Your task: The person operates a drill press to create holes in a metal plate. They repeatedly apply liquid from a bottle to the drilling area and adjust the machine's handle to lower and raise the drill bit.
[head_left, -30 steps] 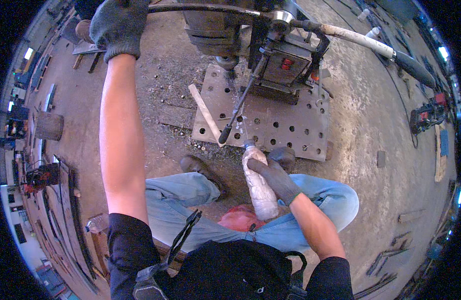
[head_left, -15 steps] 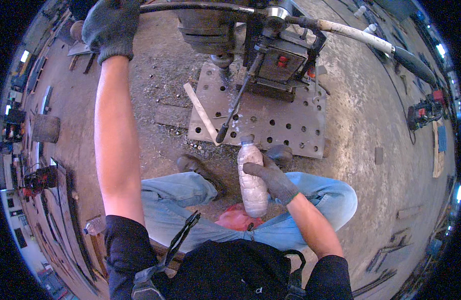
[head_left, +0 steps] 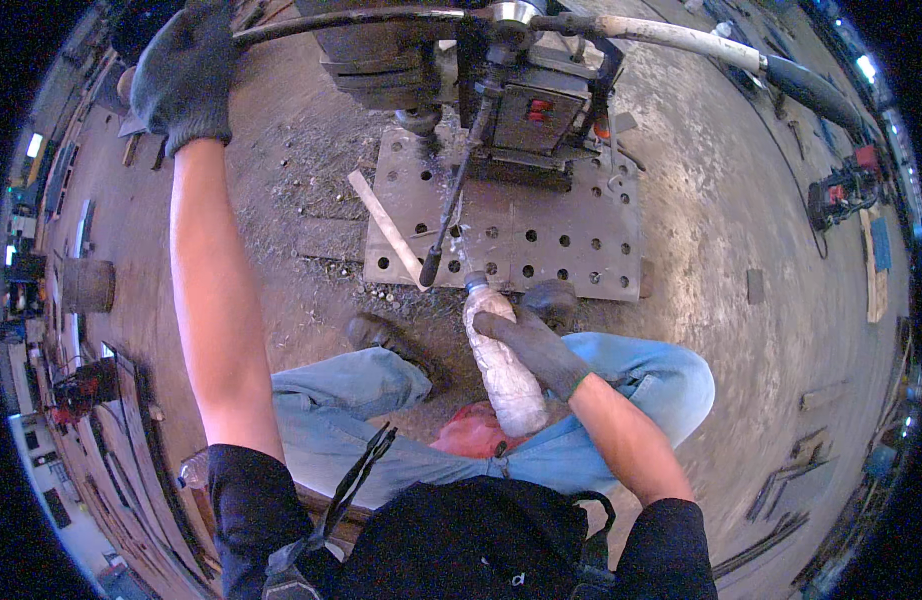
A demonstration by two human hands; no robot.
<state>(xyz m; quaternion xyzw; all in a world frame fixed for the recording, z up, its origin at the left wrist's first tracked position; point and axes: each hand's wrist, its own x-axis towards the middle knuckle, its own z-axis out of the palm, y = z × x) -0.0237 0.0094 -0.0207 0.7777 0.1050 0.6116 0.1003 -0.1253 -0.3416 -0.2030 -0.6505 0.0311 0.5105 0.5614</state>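
Observation:
My left hand (head_left: pixel 186 85), in a dark grey glove, is closed around the end of a long black feed lever (head_left: pixel 351 17) at the far left. The lever runs to the hub of a drill press (head_left: pixel 531 110). In my gloved right hand (head_left: pixel 538 350) is a plastic bottle (head_left: pixel 503 365) of whitish contents. The bottle leans, its capped end pointing away from me toward the perforated steel plate (head_left: pixel 501 220) under the drill. Whitish flecks show on the plate beyond the cap. My right thumb lies across the bottle's side.
A flat pale strip (head_left: pixel 386 225) lies across the plate's left edge, by a second black-tipped lever (head_left: pixel 446 230). A white lever with a black grip (head_left: pixel 681 38) reaches right. Metal shavings (head_left: pixel 311 200) litter the floor. A pink bag (head_left: pixel 471 430) lies between my legs.
The bottle has tilted further, its cap swinging left and its base right. My left hand has shifted left and slightly farther away. The whole view has shifted somewhat, moving the drill up and left.

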